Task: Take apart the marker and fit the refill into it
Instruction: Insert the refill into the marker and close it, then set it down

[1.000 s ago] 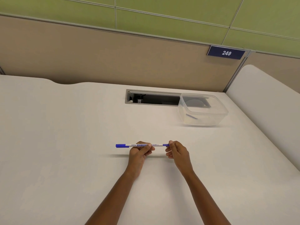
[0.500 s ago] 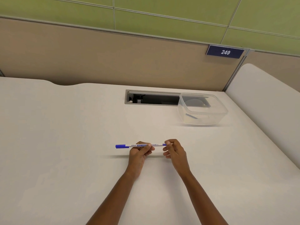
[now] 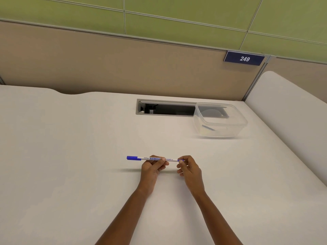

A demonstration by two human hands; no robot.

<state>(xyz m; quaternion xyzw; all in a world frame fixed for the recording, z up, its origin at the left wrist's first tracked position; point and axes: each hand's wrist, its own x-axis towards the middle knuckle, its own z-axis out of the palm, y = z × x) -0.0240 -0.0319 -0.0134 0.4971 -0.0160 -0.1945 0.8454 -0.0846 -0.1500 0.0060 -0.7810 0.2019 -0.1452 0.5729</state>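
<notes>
A thin white marker (image 3: 146, 158) with a blue cap on its left end is held level above the white desk (image 3: 70, 156). My left hand (image 3: 153, 167) grips its barrel near the middle, thumb and fingers wrapped around it. My right hand (image 3: 189, 167) pinches the blue right end of the marker with thumb and fingertips. Printed lettering runs along the barrel. A thin dark stick, maybe the refill, lies inside the clear box (image 3: 220, 121) at the back right; I cannot tell for sure.
An open cable slot (image 3: 166, 109) is cut into the desk behind the hands, partly covered by the clear box. A tan and green partition with a "249" plate (image 3: 244, 58) rises behind. A white side surface (image 3: 290, 110) runs along the right.
My right hand's fingers have shifted slightly on the marker's right end. The marker and my left hand have stayed almost in place.
</notes>
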